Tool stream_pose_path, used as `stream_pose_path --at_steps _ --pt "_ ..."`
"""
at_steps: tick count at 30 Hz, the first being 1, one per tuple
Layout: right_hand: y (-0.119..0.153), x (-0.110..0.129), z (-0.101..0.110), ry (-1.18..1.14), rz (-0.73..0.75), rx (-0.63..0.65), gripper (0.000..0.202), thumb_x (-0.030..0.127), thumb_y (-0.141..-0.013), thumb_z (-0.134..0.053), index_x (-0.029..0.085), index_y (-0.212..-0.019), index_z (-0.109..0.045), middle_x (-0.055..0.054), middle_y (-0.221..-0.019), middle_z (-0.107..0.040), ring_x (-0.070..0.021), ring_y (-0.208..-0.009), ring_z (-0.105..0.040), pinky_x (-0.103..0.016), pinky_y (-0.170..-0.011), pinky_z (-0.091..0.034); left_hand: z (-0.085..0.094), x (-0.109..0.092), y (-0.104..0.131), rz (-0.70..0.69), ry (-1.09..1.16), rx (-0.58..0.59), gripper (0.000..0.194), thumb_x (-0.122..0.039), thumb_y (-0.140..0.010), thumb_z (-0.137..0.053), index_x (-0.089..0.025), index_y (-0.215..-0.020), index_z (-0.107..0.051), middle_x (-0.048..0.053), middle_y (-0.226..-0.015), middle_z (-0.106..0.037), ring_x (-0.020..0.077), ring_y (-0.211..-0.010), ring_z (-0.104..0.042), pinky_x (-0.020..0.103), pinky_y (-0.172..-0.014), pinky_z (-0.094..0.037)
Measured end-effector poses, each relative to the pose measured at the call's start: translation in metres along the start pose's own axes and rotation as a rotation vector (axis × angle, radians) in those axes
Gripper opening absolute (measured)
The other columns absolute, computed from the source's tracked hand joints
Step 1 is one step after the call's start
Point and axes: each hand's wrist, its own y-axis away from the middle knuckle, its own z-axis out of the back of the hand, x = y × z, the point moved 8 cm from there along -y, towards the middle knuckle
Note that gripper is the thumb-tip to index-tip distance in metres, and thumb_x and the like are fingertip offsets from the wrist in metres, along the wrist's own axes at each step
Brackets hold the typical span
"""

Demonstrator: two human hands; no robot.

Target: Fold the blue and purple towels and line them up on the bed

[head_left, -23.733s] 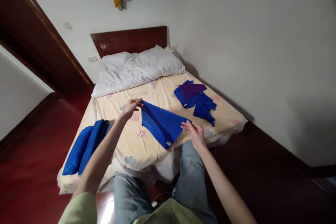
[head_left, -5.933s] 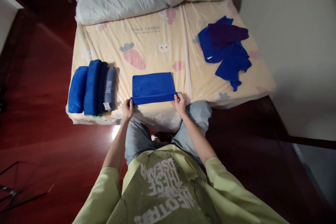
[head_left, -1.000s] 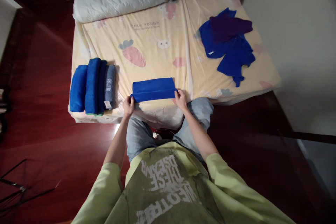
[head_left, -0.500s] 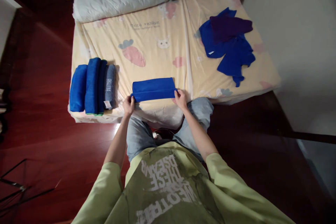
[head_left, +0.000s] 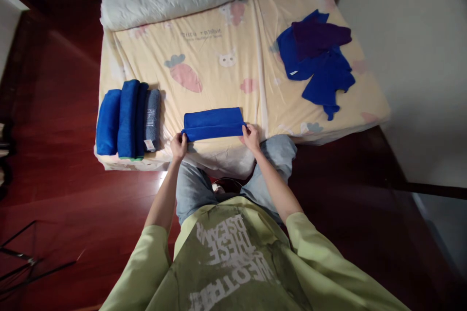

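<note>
Blue towel (head_left: 213,124), folded into a narrow band, lies near the front edge of the bed (head_left: 226,73), with the left hand (head_left: 179,145) pinching its left end and the right hand (head_left: 250,137) pinching its right end. It looks soft, light and limp, so it would likely sag unless held at both ends or corners. Rolled towels (head_left: 127,119) sit to the left; a loose heap of blue and purple cloths (head_left: 317,63) lies well apart on the right.
</note>
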Motion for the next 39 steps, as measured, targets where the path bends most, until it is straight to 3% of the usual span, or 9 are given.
stream_pose_path --at_steps 15,25,39 --pt "-0.0016 -0.0013 -0.0009 0.027 -0.05 -0.014 0.05 0.063 -0.095 -0.048 0.018 -0.091 -0.069 -0.013 -0.086 -0.074 -0.0248 -0.077 -0.068 -0.038 -0.08 -0.055 -0.0004 0.001 -0.0014 0.014 0.012 -0.02 0.031 -0.046 -0.094 -0.05 -0.02 -0.082 -0.061 0.005 -0.074 -0.066 0.02 -0.069 -0.06 0.03 -0.065 -0.042" --pt "-0.0009 -0.0041 -0.001 0.016 -0.041 -0.033 0.051 0.066 -0.093 -0.048 0.019 -0.09 -0.069 -0.012 -0.084 -0.074 -0.0245 -0.078 -0.068 -0.036 -0.078 -0.056 -0.001 0.0076 -0.0006 0.07 0.099 -0.038 0.027 -0.043 -0.092 -0.056 -0.02 -0.105 -0.061 0.003 -0.076 -0.068 0.019 -0.07 -0.064 0.029 -0.068 -0.048" --pt "-0.0014 -0.0062 -0.0002 0.028 -0.071 -0.062 0.052 0.067 -0.091 -0.05 0.018 -0.092 -0.069 -0.013 -0.088 -0.075 -0.0237 -0.079 -0.069 -0.035 -0.078 -0.056 0.0007 -0.0008 0.0024 0.042 0.174 -0.031 0.029 -0.043 -0.093 -0.055 -0.021 -0.111 -0.051 -0.003 -0.067 -0.06 0.0146 -0.06 -0.057 0.025 -0.061 -0.041"
